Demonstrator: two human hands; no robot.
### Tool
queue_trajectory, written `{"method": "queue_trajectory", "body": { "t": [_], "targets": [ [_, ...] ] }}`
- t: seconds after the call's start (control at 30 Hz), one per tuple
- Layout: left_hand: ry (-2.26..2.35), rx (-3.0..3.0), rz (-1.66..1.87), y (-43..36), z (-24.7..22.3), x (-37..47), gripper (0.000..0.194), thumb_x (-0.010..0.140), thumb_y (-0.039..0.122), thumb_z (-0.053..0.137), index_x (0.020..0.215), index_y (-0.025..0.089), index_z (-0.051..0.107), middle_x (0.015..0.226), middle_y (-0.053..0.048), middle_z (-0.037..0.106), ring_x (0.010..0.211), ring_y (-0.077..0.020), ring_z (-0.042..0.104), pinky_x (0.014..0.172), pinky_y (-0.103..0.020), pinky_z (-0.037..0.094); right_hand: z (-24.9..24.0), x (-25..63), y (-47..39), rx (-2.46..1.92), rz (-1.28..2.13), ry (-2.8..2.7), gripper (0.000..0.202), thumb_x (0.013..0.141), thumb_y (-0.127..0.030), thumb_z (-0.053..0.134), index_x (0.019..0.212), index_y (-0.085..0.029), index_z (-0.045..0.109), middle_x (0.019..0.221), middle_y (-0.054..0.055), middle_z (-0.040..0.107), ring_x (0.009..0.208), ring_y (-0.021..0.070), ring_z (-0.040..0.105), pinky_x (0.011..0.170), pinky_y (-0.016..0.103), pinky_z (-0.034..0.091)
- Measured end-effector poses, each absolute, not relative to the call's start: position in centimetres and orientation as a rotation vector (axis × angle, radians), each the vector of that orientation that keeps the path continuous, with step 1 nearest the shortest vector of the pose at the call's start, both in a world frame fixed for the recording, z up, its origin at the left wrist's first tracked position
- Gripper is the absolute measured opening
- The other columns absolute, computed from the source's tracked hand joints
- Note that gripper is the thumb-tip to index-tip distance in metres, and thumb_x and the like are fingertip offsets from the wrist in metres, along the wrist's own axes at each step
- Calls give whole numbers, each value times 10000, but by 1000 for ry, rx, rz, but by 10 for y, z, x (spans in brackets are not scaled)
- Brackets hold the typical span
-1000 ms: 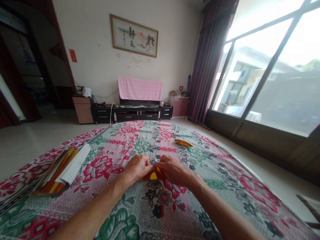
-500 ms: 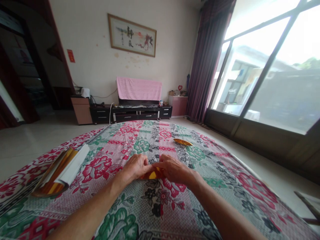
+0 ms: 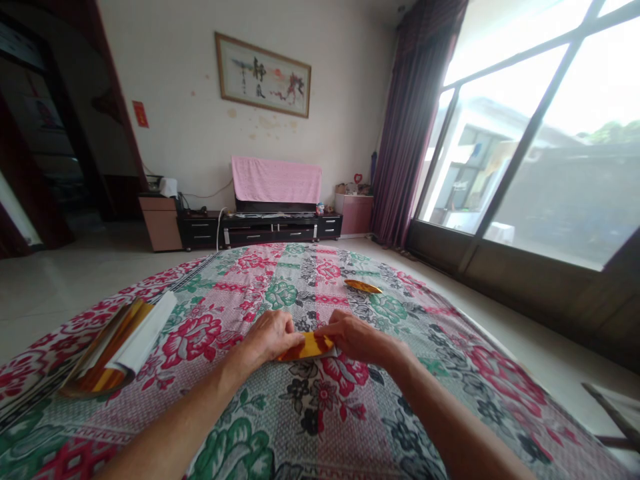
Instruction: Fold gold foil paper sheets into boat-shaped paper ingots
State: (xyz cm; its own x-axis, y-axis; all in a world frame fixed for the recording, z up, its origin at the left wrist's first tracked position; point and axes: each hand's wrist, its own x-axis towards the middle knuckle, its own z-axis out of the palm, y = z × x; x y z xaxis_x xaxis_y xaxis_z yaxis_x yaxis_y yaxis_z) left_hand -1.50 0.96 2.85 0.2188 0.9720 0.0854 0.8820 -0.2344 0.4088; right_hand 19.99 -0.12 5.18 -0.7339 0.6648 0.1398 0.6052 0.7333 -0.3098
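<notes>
Left hand (image 3: pixel 273 337) is pinching the left end of the gold paper (image 3: pixel 316 346), right hand (image 3: pixel 359 338) has its right end, so it's basically stretched between them, lower middle of the frame (another folded gold piece (image 3: pixel 363 287) sits up and right).

Right hand (image 3: pixel 356 335) drawn away from left hand (image 3: pixel 274 337), more golden paper (image 3: pixel 316 345) showing
</notes>
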Motion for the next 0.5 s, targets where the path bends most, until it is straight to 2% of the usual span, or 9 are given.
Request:
{"method": "queue_trajectory", "body": {
  "t": [0.13, 0.27, 0.5],
  "targets": [
    [1757, 2230, 475, 10, 29, -15, 239, 638, 443, 596, 616, 207, 627, 618, -18, 647, 593, -136, 544, 510, -243, 312, 54, 207, 2, -1055, 357, -2694, 383, 760, -2, 417, 896, -245, 679, 752, 8, 515, 741, 99, 459, 683, 218, 324],
    [1761, 2212, 478, 9, 30, -14, 234, 632, 439, 605, 605, 208, 623, 612, -14, 648, 588, -130, 540, 510, -239, 315, 52, 212, 6, -1110, 358, -2671, 423, 791, -33, 414, 1005, -292, 672, 762, 7, 539, 716, 97, 453, 684, 224, 334],
    [1760, 2220, 491, 8, 29, -14, 232, 633, 436, 611, 602, 207, 623, 598, -12, 646, 578, -130, 545, 505, -230, 312, 51, 223, 11, -1126, 261, -2702, 451, 763, -20, 431, 1010, -301, 681, 712, -1, 566, 638, 84, 454, 616, 210, 330]
  ]
}}
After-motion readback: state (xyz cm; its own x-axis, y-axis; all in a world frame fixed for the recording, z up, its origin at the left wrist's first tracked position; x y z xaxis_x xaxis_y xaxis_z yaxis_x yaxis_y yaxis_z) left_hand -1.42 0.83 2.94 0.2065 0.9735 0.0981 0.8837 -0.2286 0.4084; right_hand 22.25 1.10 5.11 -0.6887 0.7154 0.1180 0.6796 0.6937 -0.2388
